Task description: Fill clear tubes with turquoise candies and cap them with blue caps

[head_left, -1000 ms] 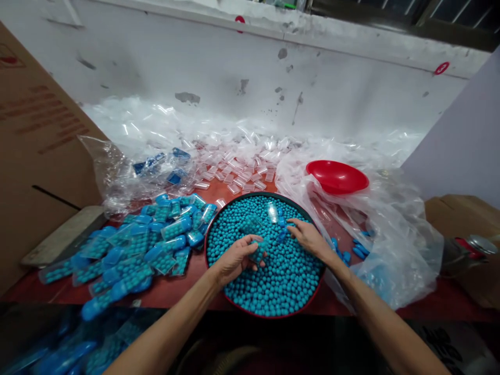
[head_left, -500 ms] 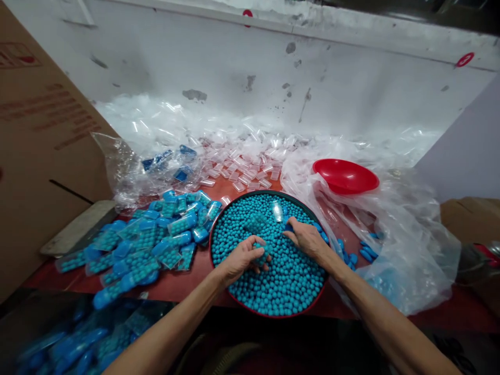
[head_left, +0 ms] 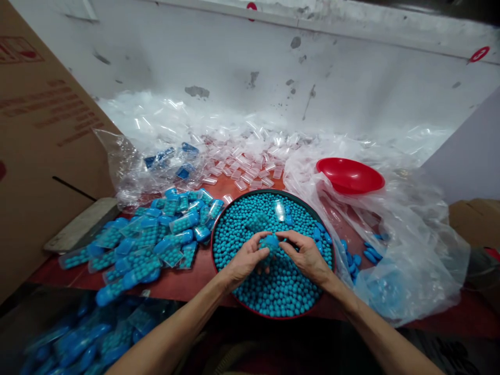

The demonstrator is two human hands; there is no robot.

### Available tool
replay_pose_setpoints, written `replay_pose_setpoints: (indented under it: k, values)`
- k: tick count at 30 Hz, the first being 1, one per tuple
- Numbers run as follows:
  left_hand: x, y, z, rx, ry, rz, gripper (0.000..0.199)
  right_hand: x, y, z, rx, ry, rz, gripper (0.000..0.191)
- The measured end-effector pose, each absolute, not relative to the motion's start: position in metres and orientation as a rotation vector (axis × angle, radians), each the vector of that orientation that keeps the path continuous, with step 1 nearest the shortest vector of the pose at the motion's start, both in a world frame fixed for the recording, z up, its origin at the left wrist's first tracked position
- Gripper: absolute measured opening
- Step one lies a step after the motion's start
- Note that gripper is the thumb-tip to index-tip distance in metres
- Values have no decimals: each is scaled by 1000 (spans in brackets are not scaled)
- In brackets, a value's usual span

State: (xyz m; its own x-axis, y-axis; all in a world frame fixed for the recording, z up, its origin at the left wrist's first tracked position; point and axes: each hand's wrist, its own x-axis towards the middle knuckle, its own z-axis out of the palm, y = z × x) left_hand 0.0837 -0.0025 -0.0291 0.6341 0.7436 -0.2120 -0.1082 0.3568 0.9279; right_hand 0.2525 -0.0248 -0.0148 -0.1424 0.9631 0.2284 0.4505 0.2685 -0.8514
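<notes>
Over a round tray (head_left: 333, 259) filled with small turquoise balls, my left hand (head_left: 247, 260) grips a small clear plastic container filled with the same balls. My right hand (head_left: 307, 256) has its fingertips pinched at the container's top, on a blue cap (head_left: 270, 241) that is partly hidden by the fingers. Behind my hands, another filled clear container (head_left: 258, 221) lies on the balls, beside an unfilled clear container (head_left: 279, 210). Several blue caps (head_left: 318, 238) rest at the tray's right side.
Left of the tray spreads a heap of filled, blue-capped containers (head_left: 148, 242); more lie lower left (head_left: 82, 338). Loose clear containers (head_left: 250, 166) cover the back of the red table. A red bowl (head_left: 350, 176) sits on plastic bags (head_left: 422, 250) at right. A cardboard box (head_left: 50, 120) stands left.
My right hand has moved left with the blue cap, from the tray's right part to the container in my left hand. My left hand has stayed nearly in place, raising the container slightly.
</notes>
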Motion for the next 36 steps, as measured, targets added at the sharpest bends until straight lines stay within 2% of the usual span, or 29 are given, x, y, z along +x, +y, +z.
replay_pose_setpoints:
  k: [12, 18, 21, 23, 26, 30, 34, 36]
  values:
    - [86, -8, -20, 1126, 744, 644, 50, 252, -31, -23, -1340, -1610, 916, 17]
    - [95, -14, -18, 1098, 823, 700, 32, 256, -31, -18, -1187, -1741, 965, 16]
    - [99, -17, -23, 1057, 882, 744, 30, 252, -35, -20, -1182, -1723, 884, 18]
    - [98, -17, -24, 1040, 876, 752, 32, 250, -39, -20, -1191, -1666, 906, 22]
    - [91, -13, -23, 1039, 802, 686, 35, 253, -40, -17, -1209, -1474, 1129, 33]
    - [86, -10, -20, 1090, 778, 618, 32, 259, -31, -14, -1212, -1189, 1333, 34]
    - [88, -13, -16, 1147, 812, 606, 41, 257, -28, -15, -1244, -1249, 1275, 58]
    - [90, -15, -13, 1172, 819, 644, 50, 254, -33, -13, -1306, -1442, 1194, 55]
